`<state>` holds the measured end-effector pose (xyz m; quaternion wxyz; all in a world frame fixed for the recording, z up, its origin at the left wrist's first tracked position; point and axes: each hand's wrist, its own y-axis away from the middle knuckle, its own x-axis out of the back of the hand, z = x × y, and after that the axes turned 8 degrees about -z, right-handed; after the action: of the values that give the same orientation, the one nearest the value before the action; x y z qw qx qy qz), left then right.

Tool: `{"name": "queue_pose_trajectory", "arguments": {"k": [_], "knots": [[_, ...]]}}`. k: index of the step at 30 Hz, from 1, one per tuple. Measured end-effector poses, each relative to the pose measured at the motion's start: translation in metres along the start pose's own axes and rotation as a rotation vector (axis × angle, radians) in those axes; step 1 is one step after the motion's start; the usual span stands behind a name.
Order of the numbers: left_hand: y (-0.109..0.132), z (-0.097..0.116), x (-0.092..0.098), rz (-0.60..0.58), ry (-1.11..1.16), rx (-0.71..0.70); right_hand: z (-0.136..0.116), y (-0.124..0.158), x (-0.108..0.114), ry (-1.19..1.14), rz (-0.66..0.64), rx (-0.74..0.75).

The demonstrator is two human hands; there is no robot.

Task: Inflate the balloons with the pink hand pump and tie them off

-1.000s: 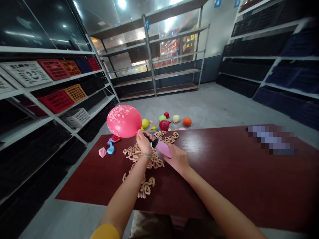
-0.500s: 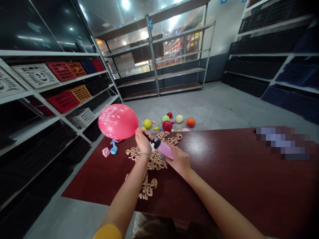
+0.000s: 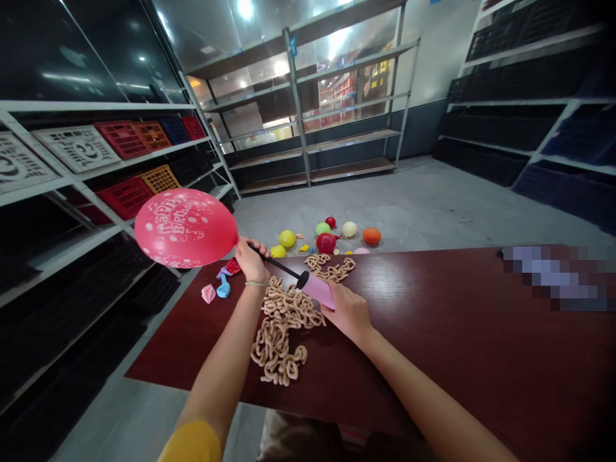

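My left hand (image 3: 253, 262) is closed around the black end of a balloon pump and the neck of a reddish-pink balloon. The balloon (image 3: 185, 228) is inflated, carries white birthday lettering, and points up to the left. My right hand (image 3: 347, 311) grips the pump's pink barrel (image 3: 317, 290). A long stretch of black rod (image 3: 283, 267) shows between barrel and left hand. Beneath the pump, tan coiled cords or long curly pieces (image 3: 289, 308) lie heaped on the table; their kind I cannot tell.
Limp balloons, one light blue (image 3: 223, 287) and one pale pink (image 3: 208, 294), lie left on the dark red table (image 3: 433, 333). Beyond its far edge, inflated balloons, including an orange one (image 3: 371, 236), rest on the floor. Shelves with crates (image 3: 77, 147) stand around.
My left hand has moved left with the balloon, drawing the pump's black rod farther out of the barrel. The balloon looks larger. My right hand stays nearly in place.
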<state>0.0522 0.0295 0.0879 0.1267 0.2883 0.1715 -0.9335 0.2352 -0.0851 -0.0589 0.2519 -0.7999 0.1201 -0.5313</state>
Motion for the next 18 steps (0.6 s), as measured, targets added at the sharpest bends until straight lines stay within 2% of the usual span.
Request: {"name": "queue_pose_trajectory", "arguments": {"k": [5,8,10,15,18], "knots": [[0.049,-0.048,-0.011,-0.039,0.025,0.116,-0.001,0.0,0.003,0.063,-0.004,-0.07],[0.061,-0.058,-0.01,-0.075,-0.003,0.169,-0.002,0.001,0.004,0.071,-0.021,-0.052],[0.051,-0.051,-0.005,-0.084,-0.022,0.171,-0.002,0.002,0.003,0.075,-0.035,-0.018],[0.004,-0.011,0.006,-0.02,-0.035,0.07,-0.003,0.002,0.0,0.075,-0.059,0.024],[-0.006,-0.005,0.005,0.007,-0.021,0.03,-0.003,0.001,-0.001,0.057,-0.042,0.016]]}}
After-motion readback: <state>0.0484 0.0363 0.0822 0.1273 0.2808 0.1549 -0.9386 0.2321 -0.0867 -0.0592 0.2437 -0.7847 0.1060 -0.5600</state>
